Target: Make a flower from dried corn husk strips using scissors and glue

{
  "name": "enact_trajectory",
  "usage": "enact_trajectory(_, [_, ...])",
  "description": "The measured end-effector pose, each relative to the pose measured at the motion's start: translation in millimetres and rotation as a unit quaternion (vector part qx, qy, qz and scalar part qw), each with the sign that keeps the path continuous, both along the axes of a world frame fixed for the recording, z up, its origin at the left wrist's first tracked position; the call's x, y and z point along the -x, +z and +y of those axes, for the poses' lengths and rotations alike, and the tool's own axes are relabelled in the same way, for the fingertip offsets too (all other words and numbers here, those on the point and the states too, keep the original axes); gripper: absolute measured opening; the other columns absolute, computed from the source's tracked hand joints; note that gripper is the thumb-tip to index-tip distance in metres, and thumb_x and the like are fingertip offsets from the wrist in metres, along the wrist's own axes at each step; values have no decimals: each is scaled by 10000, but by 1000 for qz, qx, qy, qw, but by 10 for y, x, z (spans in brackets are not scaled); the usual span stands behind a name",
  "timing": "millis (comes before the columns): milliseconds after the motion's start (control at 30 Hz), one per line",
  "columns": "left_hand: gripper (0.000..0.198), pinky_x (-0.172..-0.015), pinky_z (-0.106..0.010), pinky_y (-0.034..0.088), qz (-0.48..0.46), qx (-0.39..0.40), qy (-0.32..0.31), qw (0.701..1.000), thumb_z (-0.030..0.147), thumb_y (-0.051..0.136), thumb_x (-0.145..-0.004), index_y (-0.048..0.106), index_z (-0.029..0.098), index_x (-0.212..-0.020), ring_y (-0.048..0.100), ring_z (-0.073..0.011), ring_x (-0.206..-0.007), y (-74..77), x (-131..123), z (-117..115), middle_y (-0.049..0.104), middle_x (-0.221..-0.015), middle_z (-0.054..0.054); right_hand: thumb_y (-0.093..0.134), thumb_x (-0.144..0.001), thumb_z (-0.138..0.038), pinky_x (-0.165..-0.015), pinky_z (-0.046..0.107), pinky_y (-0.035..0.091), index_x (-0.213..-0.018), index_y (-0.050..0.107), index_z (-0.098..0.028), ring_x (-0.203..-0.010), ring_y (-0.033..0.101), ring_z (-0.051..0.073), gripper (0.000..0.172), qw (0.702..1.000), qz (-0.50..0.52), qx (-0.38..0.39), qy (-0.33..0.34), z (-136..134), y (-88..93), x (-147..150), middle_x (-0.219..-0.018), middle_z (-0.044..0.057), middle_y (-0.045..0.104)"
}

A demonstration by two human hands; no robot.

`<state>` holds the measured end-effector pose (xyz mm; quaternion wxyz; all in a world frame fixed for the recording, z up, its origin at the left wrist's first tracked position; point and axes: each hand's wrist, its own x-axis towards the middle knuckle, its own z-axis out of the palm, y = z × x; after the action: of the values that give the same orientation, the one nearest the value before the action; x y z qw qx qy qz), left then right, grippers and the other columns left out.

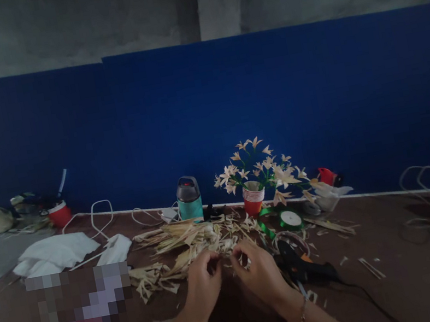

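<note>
My left hand (203, 289) and my right hand (260, 274) meet over the brown table (407, 282), at the near edge of a pile of dried straw-coloured leaf strips (188, 243). Both hands have their fingers curled in a pinch, facing each other, on a thin pale strip (226, 256) between them. A bracelet shows on my right wrist. A black glue gun (304, 267) lies just right of my right hand.
Behind the pile stand a teal jar (189, 198), a red cup of pale handmade flowers (253, 187) and a green ribbon roll (290, 219). White cloths (54, 253) and cables lie at left, more cable at right. A blue panel backs the table.
</note>
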<state>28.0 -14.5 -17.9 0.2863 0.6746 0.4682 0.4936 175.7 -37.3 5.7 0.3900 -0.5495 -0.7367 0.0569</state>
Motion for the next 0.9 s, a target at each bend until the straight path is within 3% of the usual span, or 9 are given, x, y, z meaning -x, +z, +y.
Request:
enact_trajectory(433, [105,-632,-257,397,-12,-14,-16,1000,162,545,-687,632,211,-655,547,-181,-636,-13,-6,-26,620,-647,-25,494,-734,-133,-570,233,345,-669,528,-202,-606,506,138,101,1000,-13,-14,-21,1,22,-10,-658,-3,563])
enact_trajectory(900, [155,-639,-261,400,46,-59,-41,996,107,512,-682,626,212,-687,551,-182,-674,18,14,-74,612,-683,-39,497,-715,-138,-564,215,342,-633,516,-202,-594,513,128,106,998,-30,-2,-53,-10,31,-3,-642,-8,571])
